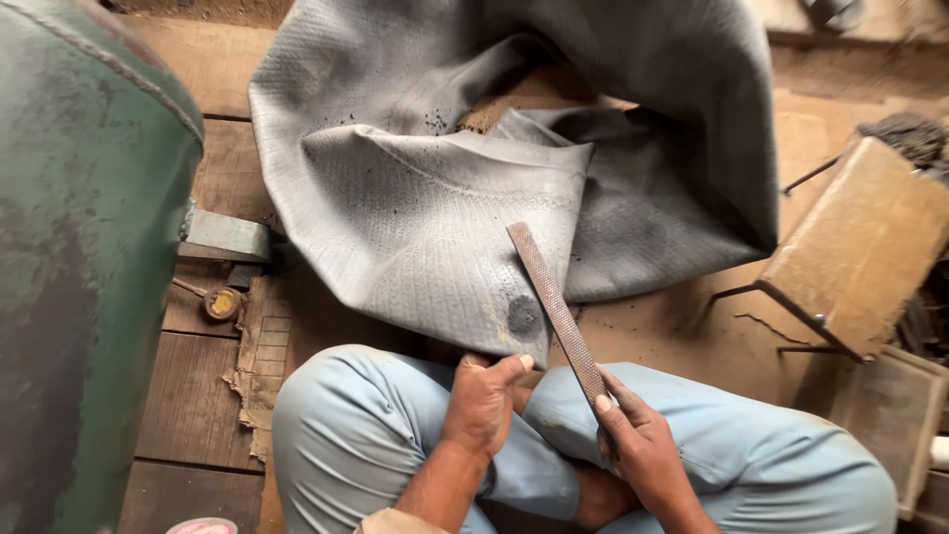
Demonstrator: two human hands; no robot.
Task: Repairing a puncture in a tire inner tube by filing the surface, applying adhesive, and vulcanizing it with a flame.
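A large grey rubber inner tube lies slumped across the wooden floor, its folded flap reaching the near edge of the boards at the seated person's knees. To the left stands a big green tank; toward the right edge sits a small wooden stool. On the flap's near corner shows a dark, roughened spot. The left hand pins that corner, fingers curled and pinching the rubber's edge. The right hand grips a long rasp file by its lower end, fingers closed around it, the blade lying just beside the spot. The step in hand looks like scuffing the spot; the next stroke seems to call for a taut flap and flat, even pressure.
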